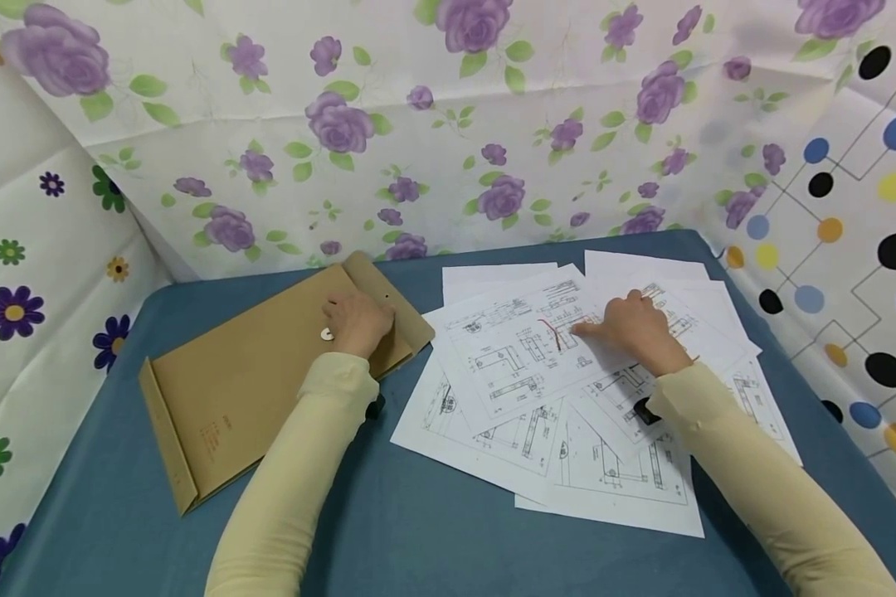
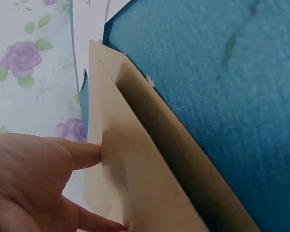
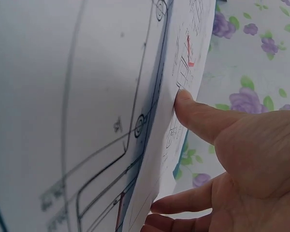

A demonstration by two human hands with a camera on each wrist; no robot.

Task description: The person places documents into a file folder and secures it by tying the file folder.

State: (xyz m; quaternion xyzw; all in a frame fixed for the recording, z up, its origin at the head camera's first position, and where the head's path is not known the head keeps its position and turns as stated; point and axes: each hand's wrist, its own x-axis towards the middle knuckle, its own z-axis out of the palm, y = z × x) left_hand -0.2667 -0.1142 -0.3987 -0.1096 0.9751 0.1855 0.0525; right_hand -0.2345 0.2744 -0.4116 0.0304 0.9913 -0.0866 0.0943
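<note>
My left hand (image 1: 358, 322) grips a brown paper envelope (image 1: 254, 365) near its mouth. Thumb and a finger touch the front panel (image 2: 130, 159), which bulges, and the mouth gapes in the left wrist view. A white button (image 1: 327, 334) shows beside the fingers. My right hand (image 1: 638, 332) rests on a spread of white drawing sheets (image 1: 478, 460). Its straight thumb touches the top sheet (image 1: 504, 340), close to a red check-like mark (image 1: 555, 334). In the right wrist view the other fingers (image 3: 181, 203) touch lower on the paper, apart from the thumb.
A blue cloth (image 1: 448, 555) covers the table. The sheets overlap at several angles on the right; the envelope lies slanted on the left. Flower-printed sheeting (image 1: 418, 124) hangs behind, with dotted sheeting (image 1: 851, 274) on the right.
</note>
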